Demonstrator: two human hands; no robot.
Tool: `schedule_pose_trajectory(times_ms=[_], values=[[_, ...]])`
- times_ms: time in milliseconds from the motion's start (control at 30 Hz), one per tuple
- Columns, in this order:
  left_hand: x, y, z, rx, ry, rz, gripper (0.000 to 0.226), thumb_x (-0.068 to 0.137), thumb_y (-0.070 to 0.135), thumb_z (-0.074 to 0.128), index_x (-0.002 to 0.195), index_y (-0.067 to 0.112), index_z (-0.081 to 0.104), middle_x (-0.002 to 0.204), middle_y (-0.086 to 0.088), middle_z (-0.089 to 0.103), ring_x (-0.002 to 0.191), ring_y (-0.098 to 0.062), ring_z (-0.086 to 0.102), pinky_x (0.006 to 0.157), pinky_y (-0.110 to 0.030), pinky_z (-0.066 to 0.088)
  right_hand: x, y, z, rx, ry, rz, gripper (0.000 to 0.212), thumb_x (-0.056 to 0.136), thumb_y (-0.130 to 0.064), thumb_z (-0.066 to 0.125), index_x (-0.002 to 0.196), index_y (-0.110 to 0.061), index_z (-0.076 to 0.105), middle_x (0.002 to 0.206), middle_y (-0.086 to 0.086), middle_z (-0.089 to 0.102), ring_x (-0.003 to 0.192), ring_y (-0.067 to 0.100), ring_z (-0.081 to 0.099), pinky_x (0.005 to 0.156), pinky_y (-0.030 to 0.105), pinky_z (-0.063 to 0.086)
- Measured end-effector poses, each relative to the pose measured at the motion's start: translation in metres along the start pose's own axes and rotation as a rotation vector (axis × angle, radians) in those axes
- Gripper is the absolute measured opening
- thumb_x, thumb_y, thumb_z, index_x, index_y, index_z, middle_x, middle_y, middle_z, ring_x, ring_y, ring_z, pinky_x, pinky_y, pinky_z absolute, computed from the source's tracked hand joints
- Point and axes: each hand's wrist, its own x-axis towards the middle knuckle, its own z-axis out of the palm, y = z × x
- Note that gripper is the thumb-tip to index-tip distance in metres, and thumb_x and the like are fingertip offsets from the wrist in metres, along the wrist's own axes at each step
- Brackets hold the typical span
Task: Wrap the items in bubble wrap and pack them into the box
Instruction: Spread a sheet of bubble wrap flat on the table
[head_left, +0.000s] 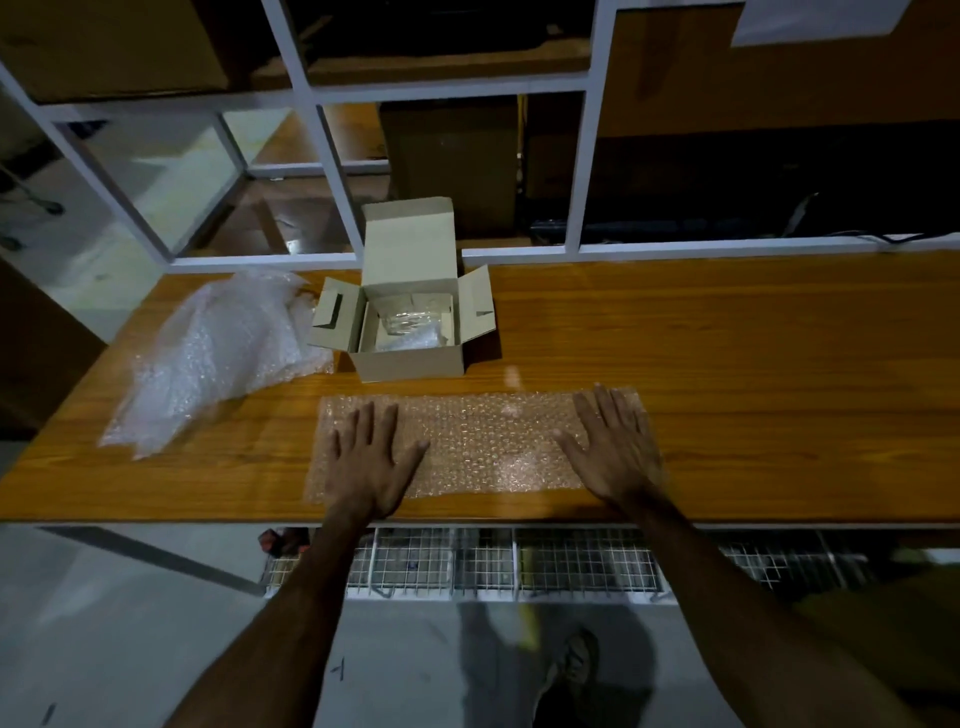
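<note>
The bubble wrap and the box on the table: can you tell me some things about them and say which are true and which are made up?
1. Both hands press flat on the bubble wrap sheet. True: the left hand and the right hand lie on it with straight fingers.
2. The box is closed. False: its lid and flaps stand open.
3. The box is empty. False: something wrapped in clear plastic sits inside.
4. A crumpled pile of bubble wrap lies left of the box. True.
5. The flat sheet is behind the box. False: it lies in front, nearer the person.
</note>
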Motion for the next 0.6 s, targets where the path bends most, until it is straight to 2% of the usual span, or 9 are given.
schedule_pose_trajectory(times_ms=[133,367,433,500,533,600], values=[[0.0,-0.024,-0.004,-0.019,0.018,-0.043,0.095,0.092,0.088,0.001,0.168,0.031,-0.005,0.175,-0.005,-0.013,0.162,-0.026,-0.01,0.13,-0.057,-0.001,0.001,0.022,-0.003,0.002,0.016,0.053,0.091,0.093,-0.086,0.004,0.166,-0.033,0.007,0.175,-0.002,-0.005,0.161,0.022,-0.009,0.128,0.054,-0.005],[0.0,-0.025,-0.013,-0.086,-0.008,-0.087,0.1,0.092,0.088,0.004,0.168,0.024,-0.002,0.175,-0.01,-0.012,0.162,-0.033,-0.009,0.128,-0.063,-0.002,0.005,0.027,-0.008,-0.007,-0.056,0.088,0.092,0.092,-0.086,0.0,0.166,-0.033,0.003,0.174,-0.001,-0.01,0.16,0.024,-0.011,0.127,0.057,-0.007],[-0.001,-0.026,-0.017,-0.12,-0.009,-0.092,0.098,0.093,0.088,0.006,0.168,0.025,-0.002,0.175,-0.012,-0.012,0.161,-0.034,-0.009,0.127,-0.064,-0.002,0.01,0.022,-0.011,0.012,-0.064,0.1,0.086,0.096,-0.082,0.008,0.166,-0.032,0.006,0.175,0.002,-0.006,0.161,0.027,-0.007,0.126,0.06,-0.007],[-0.006,-0.027,-0.021,-0.137,0.034,-0.092,0.096,0.095,0.086,0.009,0.168,0.025,0.001,0.175,-0.014,-0.008,0.161,-0.036,-0.007,0.127,-0.062,-0.001,0.015,0.009,-0.024,0.022,0.036,0.067,0.073,0.103,-0.07,0.027,0.162,-0.028,0.023,0.174,0.006,0.01,0.16,0.03,0.007,0.124,0.061,-0.002],[-0.01,-0.028,-0.023,-0.137,0.052,-0.096,0.094,0.096,0.084,0.01,0.168,0.024,0.007,0.175,-0.015,-0.003,0.161,-0.037,-0.004,0.126,-0.061,0.0,0.019,-0.002,-0.032,0.055,0.11,0.033,0.063,0.104,-0.061,0.039,0.156,-0.026,0.035,0.17,0.007,0.024,0.156,0.032,0.021,0.124,0.061,0.007],[-0.016,-0.034,-0.024,-0.15,0.072,-0.122,0.091,0.097,0.083,0.014,0.163,0.021,0.023,0.173,-0.019,0.017,0.16,-0.041,0.011,0.126,-0.063,0.01,0.028,-0.035,-0.052,0.23,0.214,-0.008,0.045,0.103,-0.043,0.054,0.143,-0.022,0.052,0.147,0.006,0.055,0.133,0.028,0.053,0.117,0.054,0.037]])
